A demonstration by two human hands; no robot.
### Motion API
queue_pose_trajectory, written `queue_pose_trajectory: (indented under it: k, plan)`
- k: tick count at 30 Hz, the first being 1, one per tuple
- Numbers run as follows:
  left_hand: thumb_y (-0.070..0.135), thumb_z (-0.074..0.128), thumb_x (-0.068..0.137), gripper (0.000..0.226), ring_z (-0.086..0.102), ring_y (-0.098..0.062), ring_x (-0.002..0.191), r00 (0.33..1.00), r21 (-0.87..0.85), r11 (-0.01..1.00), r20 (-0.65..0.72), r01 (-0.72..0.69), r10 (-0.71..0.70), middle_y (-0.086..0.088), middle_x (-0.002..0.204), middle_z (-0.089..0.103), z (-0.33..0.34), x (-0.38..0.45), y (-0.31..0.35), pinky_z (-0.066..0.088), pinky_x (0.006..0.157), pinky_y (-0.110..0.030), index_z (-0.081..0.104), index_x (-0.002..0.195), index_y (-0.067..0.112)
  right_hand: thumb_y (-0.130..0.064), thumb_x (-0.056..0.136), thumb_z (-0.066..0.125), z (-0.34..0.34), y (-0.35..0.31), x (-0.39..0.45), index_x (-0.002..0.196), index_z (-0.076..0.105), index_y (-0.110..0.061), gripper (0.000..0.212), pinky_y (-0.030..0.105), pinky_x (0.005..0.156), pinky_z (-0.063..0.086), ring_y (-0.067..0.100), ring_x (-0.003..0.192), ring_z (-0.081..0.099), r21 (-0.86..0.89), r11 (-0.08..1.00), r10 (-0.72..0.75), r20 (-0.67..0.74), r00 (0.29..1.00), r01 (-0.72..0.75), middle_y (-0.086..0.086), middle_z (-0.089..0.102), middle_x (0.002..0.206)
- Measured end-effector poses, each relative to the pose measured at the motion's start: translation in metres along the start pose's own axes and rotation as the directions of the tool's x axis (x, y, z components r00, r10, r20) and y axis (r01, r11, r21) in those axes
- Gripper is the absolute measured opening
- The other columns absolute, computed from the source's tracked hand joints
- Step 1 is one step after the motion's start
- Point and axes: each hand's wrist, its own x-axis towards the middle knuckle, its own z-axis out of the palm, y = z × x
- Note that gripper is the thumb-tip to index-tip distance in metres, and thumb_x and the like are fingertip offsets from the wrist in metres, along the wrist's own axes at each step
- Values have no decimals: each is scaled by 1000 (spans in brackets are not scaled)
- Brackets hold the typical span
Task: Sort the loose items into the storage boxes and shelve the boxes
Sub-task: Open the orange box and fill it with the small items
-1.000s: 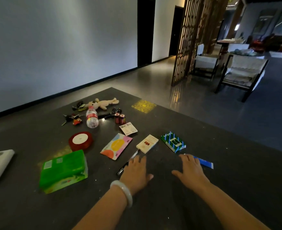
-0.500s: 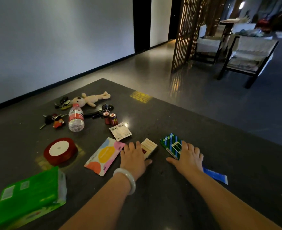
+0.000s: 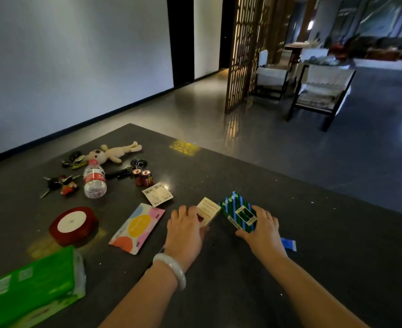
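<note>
Head view: left hand (image 3: 185, 233) lies palm down on the dark table (image 3: 313, 245), fingers curled over the near end of the cream box (image 3: 208, 209); the thumb sits against the box's near corner. The covered part of the box is hidden, and its printing is too small to read. Right hand (image 3: 264, 233) lies palm down with fingers curled on the right edge of the green-and-blue striped box (image 3: 239, 211) and the thumb at its near corner; the box tilts up off the table on its near side. The two boxes lie just beside each other, between the hands. A blue packet (image 3: 288, 244) shows only its right end; the rest is hidden under the right wrist. A white bangle (image 3: 171, 268) sits on the left wrist.

Left of the left hand lies a pastel dotted pouch (image 3: 137, 228), with a small white sachet (image 3: 157, 194) beyond it. Farther out: two batteries (image 3: 143, 177), a water bottle (image 3: 94, 179) on its side, a plush toy (image 3: 114, 152), and key bunches (image 3: 58, 183) that are hard to make out. A red ribbon spool (image 3: 73, 224) lies flat near the left side. The green tissue pack (image 3: 34, 287) is blurred and cut off at the lower left corner.
</note>
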Motion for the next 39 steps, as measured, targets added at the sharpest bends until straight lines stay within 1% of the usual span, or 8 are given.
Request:
queue_pose_trajectory:
  k: [8,15,22,26,30,34,36,39]
  plan:
    - [44,60,89,58,40,-16,120,995,-81,994,66,-73,79,2,133,41,-23,-78,36,39,101,-31,38,138,24,-25,74,79,-43,18,-85,145,32,-21,84,39,109,37,17,133,37,-4,998,66,-31,997,-66,-1,43,140]
    - [46,63,86,60,40,-14,120,981,-110,982,107,-152,163,3,132,41,-23,-125,57,39,101,-30,38,137,25,-21,76,77,-64,40,-149,146,27,-22,86,37,108,37,15,131,40,-59,981,179,-68,981,-183,-1,41,141]
    - [48,62,85,63,37,-13,125,959,-218,954,151,-205,241,4,136,38,-18,-160,114,36,103,-31,36,139,27,-25,76,78,-128,85,-199,145,30,-19,84,37,107,40,15,129,41,-73,962,247,-190,950,-265,0,42,140]
    - [51,62,85,67,36,-13,128,948,-248,938,146,-243,284,3,139,36,-20,-185,164,37,105,-32,33,141,27,-31,75,78,-179,115,-227,145,32,-21,84,37,102,42,15,127,43,-26,961,259,-256,931,-275,-1,44,138]
    - [52,62,84,66,38,-9,124,943,-267,918,78,-292,322,6,135,39,-22,-216,226,37,100,-27,34,139,29,-40,74,77,-232,152,-263,145,32,-21,86,36,100,43,16,125,44,-21,958,265,-329,907,-287,-1,45,137]
    - [52,63,83,64,36,-5,122,926,-341,881,64,-329,371,8,135,39,-16,-273,318,37,97,-24,35,137,31,-46,73,76,-296,212,-324,144,35,-22,86,35,97,47,16,120,47,-30,949,275,-407,871,-314,-1,47,133]
    - [53,62,83,64,32,0,115,910,-378,853,57,-360,410,9,134,39,-9,-305,363,35,92,-21,34,137,32,-48,72,76,-325,244,-355,143,35,-24,85,37,97,47,15,119,48,-4,940,306,-436,846,-343,-3,47,133]
    - [58,60,83,65,24,7,108,883,-418,806,18,-419,469,14,130,37,0,-352,427,30,86,-16,33,136,33,-53,70,75,-362,292,-400,142,36,-28,85,39,98,45,15,120,47,27,936,325,-449,832,-351,-7,46,133]
